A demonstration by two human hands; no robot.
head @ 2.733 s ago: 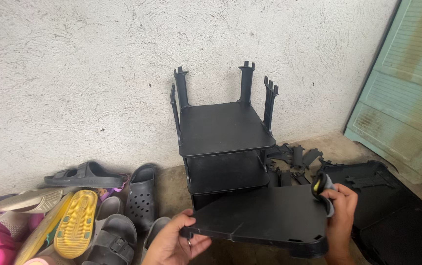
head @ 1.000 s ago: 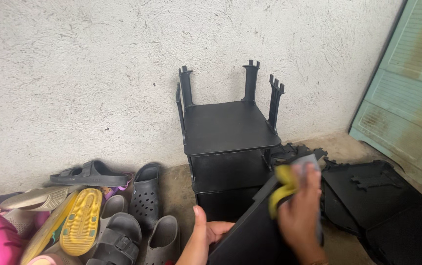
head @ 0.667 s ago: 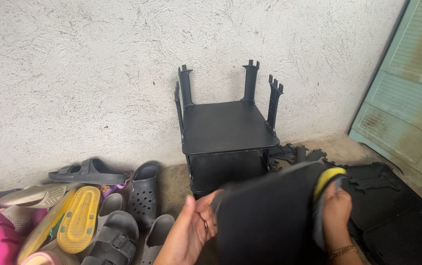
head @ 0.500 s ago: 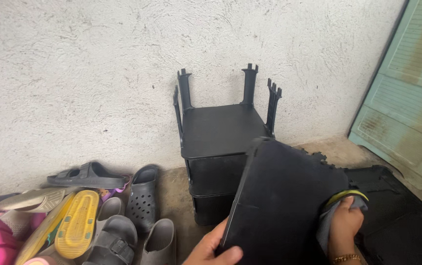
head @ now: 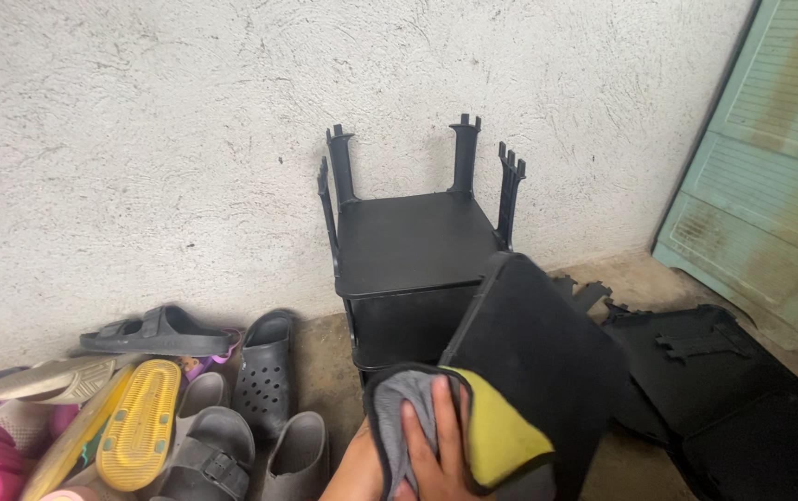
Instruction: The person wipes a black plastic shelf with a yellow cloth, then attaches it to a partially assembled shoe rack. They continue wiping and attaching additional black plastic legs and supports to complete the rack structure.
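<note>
While the right hand presses a grey-and-yellow cloth flat-fingered against the tilted black panel, gripping nothing (left hand unseen), a black rack stands behind.

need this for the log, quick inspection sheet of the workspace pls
surface: bare concrete floor, dusty
job's things: black panel held tilted; grey and yellow cloth pressed on it; black shelf unit against the wall
clutter: sandals and clogs piled left; loose black panels on the floor right
grippers: one hand on the cloth, which hand cannot be told; the other not seen
cables: nothing seen
surroundings: rough white wall; pale green door at right
</note>
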